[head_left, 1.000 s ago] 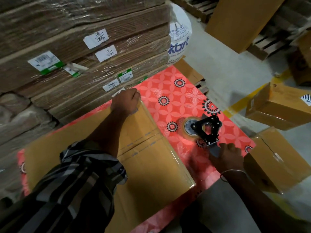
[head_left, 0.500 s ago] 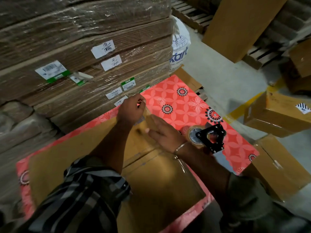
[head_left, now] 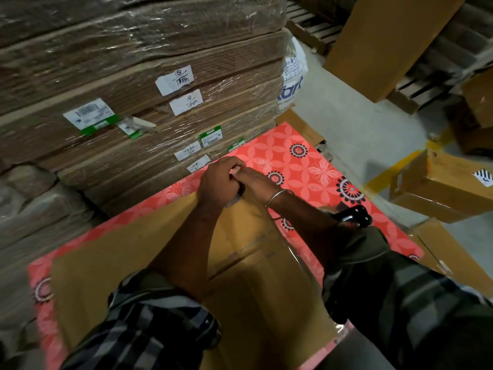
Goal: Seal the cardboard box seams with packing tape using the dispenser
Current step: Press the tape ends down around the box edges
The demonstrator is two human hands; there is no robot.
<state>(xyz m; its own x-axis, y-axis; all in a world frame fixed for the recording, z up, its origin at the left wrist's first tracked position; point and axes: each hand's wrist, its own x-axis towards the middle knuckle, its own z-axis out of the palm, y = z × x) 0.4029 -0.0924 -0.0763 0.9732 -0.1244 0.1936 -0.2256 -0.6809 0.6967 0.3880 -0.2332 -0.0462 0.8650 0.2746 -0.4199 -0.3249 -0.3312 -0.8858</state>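
Note:
A flat brown cardboard box (head_left: 138, 252) lies on the red flowered table (head_left: 301, 166). A strip of clear tape (head_left: 298, 260) shines along the box's right edge. My left hand (head_left: 217, 182) and my right hand (head_left: 257, 182) meet at the box's far corner. Their fingers are curled together and pinch something small and pale there. It looks like the tape's end, though it is mostly hidden. The black tape dispenser (head_left: 354, 216) lies on the table to the right, apart from both hands and partly hidden behind my right forearm.
A tall wrapped stack of flat cardboard (head_left: 133, 102) stands right behind the table. Taped boxes (head_left: 440, 188) sit on the floor to the right, one (head_left: 453, 257) close against the table's right edge. A large cardboard sheet (head_left: 386, 41) leans at the back right.
My right hand has let go of the dispenser, which now lies on the table. That hand crossed left over the box and joined my left hand at the far corner.

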